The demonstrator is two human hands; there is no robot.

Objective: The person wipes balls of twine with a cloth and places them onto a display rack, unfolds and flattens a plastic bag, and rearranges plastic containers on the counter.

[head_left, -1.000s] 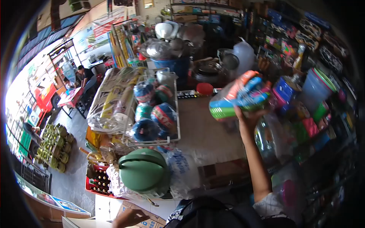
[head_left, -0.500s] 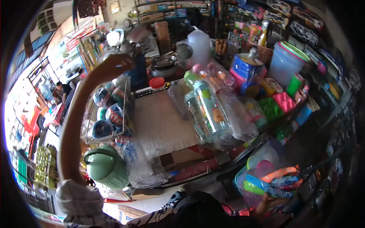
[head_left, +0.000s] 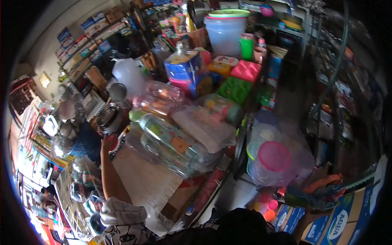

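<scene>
At the lower right of the frame, the right hand (head_left: 312, 213) is seen low beside the stall, mostly hidden, and the colourful wrapped bundle (head_left: 316, 192) is gripped from beneath, just above the two blue cartons (head_left: 326, 222) marked AQUA. Half a second ago that bundle was held lower and nearer the frame's centre; a second ago it was raised high over the table (head_left: 141, 179). The view has swung to the right since then, and the green jug is no longer seen. At left of centre, the left hand (head_left: 108, 143) is stretched out along the table toward the blue basket (head_left: 87, 143); whether it is spread or closed cannot be told. Earlier it was lifted high toward the hanging pans. Outward from the bundle, one bag of plastic containers (head_left: 271, 157) with a pink lid is counted, then two clear wrapped packs of bottles (head_left: 171, 143) on the table, and one big lidded bucket (head_left: 224, 32) at the top.
</scene>
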